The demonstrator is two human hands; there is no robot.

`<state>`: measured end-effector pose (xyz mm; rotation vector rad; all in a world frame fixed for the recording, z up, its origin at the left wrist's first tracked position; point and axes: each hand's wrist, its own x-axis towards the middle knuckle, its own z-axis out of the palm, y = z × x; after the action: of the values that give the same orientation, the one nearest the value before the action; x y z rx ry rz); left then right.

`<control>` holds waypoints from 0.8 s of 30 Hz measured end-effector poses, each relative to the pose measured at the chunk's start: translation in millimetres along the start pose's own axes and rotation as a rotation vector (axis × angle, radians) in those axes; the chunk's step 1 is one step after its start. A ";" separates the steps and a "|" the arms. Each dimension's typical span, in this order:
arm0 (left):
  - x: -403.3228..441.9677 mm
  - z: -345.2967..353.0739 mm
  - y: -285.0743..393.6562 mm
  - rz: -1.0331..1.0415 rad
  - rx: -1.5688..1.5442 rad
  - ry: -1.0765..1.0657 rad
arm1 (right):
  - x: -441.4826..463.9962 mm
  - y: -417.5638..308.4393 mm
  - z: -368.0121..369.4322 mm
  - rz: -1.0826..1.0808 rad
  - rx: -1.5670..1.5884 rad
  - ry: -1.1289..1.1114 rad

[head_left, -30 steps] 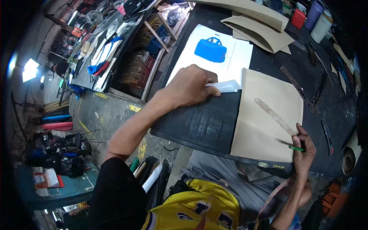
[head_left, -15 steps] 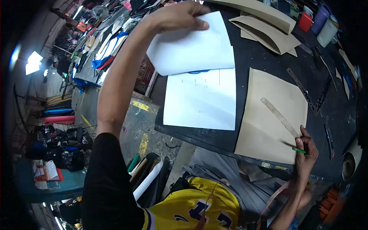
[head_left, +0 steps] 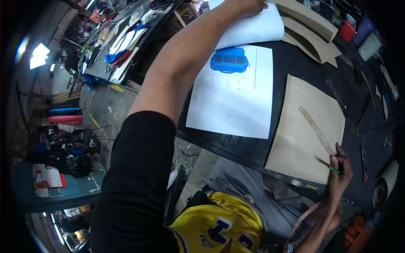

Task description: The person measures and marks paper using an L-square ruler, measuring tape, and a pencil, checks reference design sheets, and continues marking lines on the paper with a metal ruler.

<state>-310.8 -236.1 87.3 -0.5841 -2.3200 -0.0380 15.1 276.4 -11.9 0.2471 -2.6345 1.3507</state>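
At the top edge of the view, my left hand (head_left: 249, 6) pinches the far edge of a white paper sheet (head_left: 263, 27), which is folded back and curling. Beneath it lies a second sheet (head_left: 232, 105), printed with a blue bag picture (head_left: 230, 62) and faint dimension lines. My right hand (head_left: 341, 168) is closed around a green pen (head_left: 334, 169) at the lower right corner of a brown card sheet (head_left: 306, 139). Its fingers also touch the end of a narrow pale strip (head_left: 314, 126) lying diagonally across the card.
The black table (head_left: 228, 141) also carries a metal square (head_left: 349, 120), curved brown card pieces (head_left: 303, 42), a cutter knife (head_left: 363, 163) and a paper roll (head_left: 382, 189). A red container (head_left: 347, 30) stands at the back right. A tape measure (head_left: 300, 221) hangs by my right forearm.
My left hand has lifted the top sheet farther back and to the right, uncovering the blue bag picture. My right hand keeps its place on the card with the pen; the view has shifted slightly.
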 end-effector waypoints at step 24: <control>-153.2 -19.9 70.5 -0.333 0.092 -0.652 | 1.3 -1.2 -2.2 -0.035 -0.067 0.025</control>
<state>-171.7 -237.9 -10.2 -0.1611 -3.0123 0.1206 14.2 277.4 -9.4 0.2639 -2.6361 1.2445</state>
